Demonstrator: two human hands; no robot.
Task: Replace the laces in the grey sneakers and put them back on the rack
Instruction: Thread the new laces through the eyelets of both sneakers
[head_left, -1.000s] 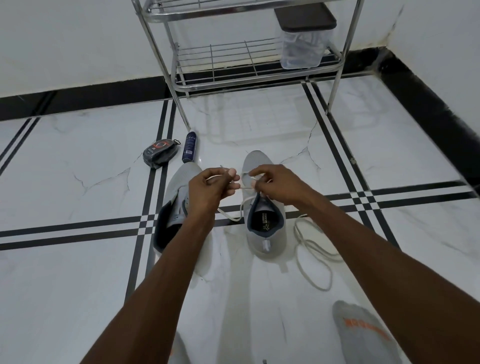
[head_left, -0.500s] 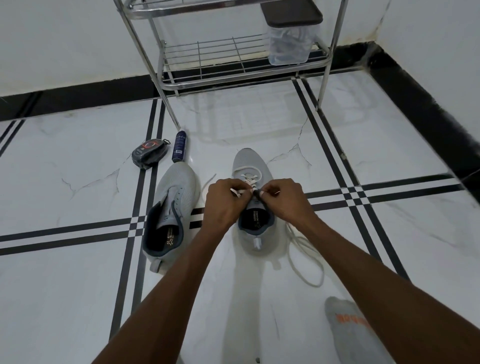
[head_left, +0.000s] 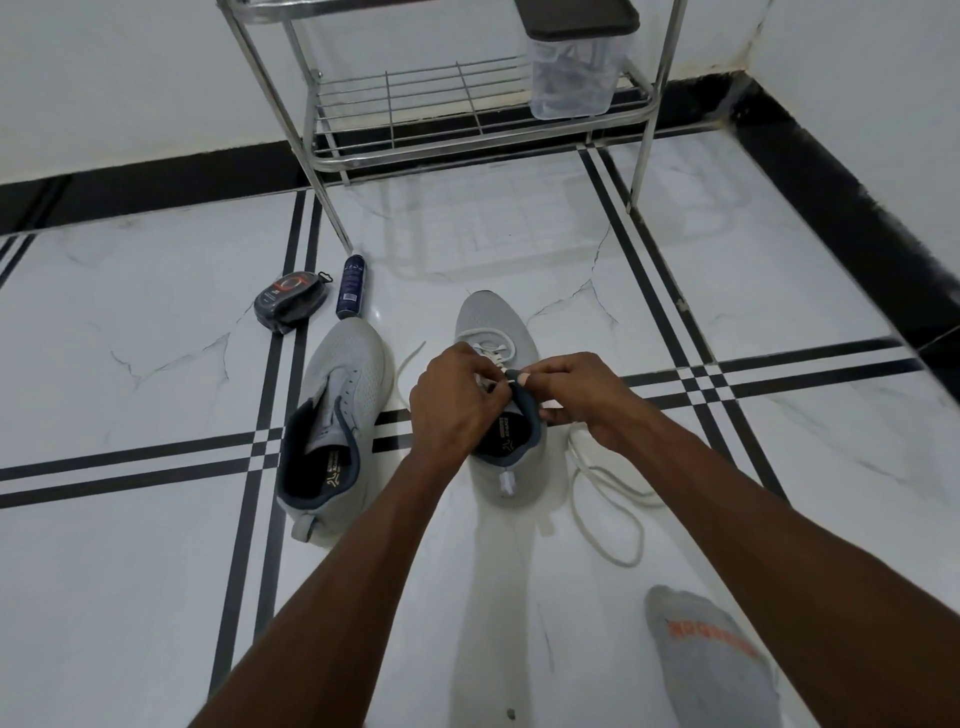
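**Inspector A:** Begin at the left of the frame. Edges and open room?

**Inspector B:** White marble-look floor (head_left: 130, 338) crossed by black double lines, with a black skirting band along the wall at the top and right. The widest bare floor is at left and lower left. Left of centre lie one dark shoe-polish case (head_left: 292, 301) and one dark spray can (head_left: 351, 286), just beside each other.

**Inspector A:** Count the sneakers.

**Inspector B:** Two grey sneakers. The unlaced sneaker (head_left: 337, 421) sits left of centre, toe near the can. The second sneaker (head_left: 496, 322) is at centre, partly laced near the toe.

**Inspector A:** The hands?

**Inspector B:** Two. The left hand (head_left: 452, 402) has its fingers curled over the second sneaker's tongue, apparently pinching the white lace (head_left: 602, 499). The right hand (head_left: 576, 395) pinches the lace tip between thumb and forefinger. Loose lace loops on the floor right of that shoe.

**Inspector A:** Further right and above?

**Inspector B:** One grey sock (head_left: 711, 654) at lower right. One chrome wire rack (head_left: 467, 104) at top centre, holding one clear lidded container (head_left: 571, 73) on its right side.
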